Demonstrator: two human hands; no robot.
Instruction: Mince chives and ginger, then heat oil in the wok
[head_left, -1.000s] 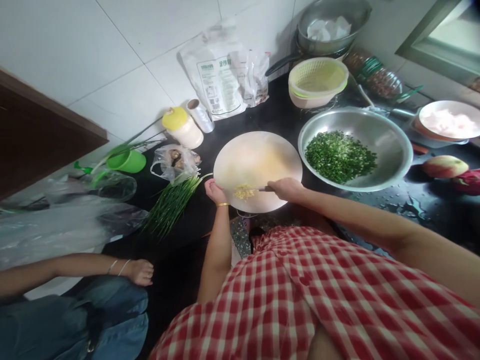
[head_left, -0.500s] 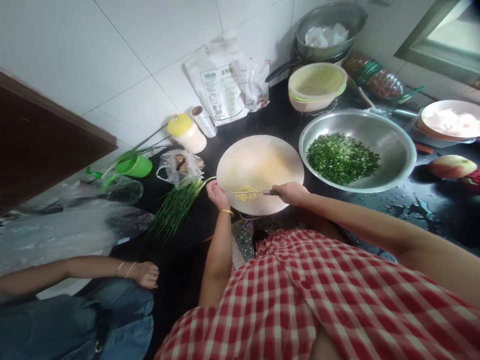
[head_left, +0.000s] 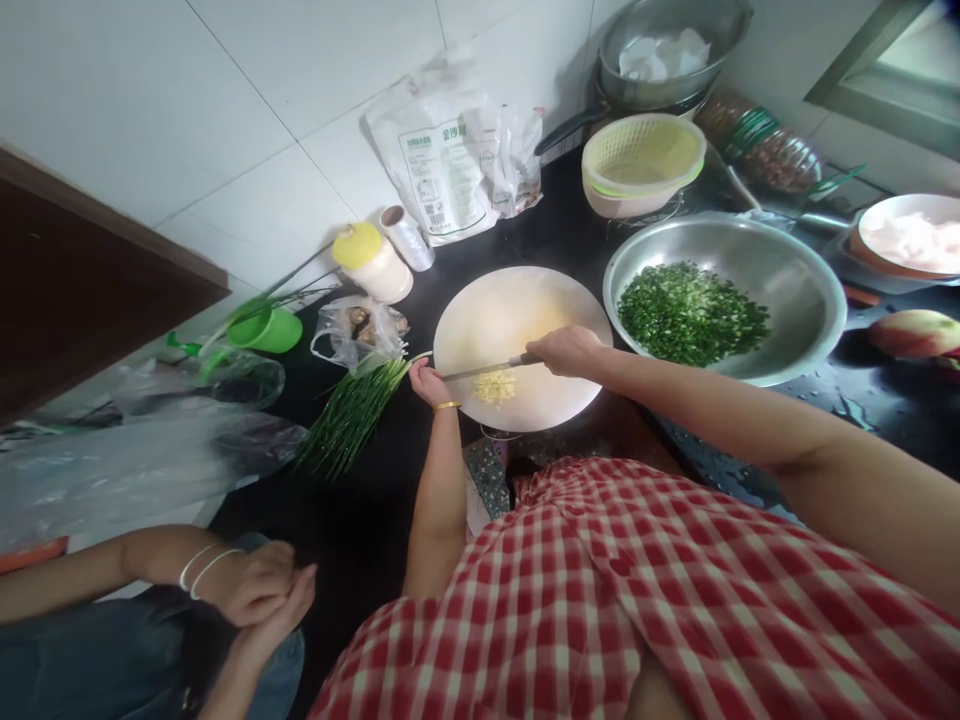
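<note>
My right hand is wrapped round the handle of a kitchen knife. The blade lies across a round, pale cutting board, just beyond a small heap of finely chopped pale yellow pieces, perhaps garlic or ginger. At the board's left edge, the fingers of my left hand are closed at the far end of the blade; their exact hold is small in view. A bunch of green chives or scallions lies left of that hand.
A steel bowl of chopped greens stands right of the board. Behind are a yellow-lidded jar, a plastic-wrap roll, a white bag and a colander. Another person's hands are at lower left.
My right hand and the knife handle have moved away from me and slightly left, tilting the blade off the chopped heap. The other person's two hands have come together.
</note>
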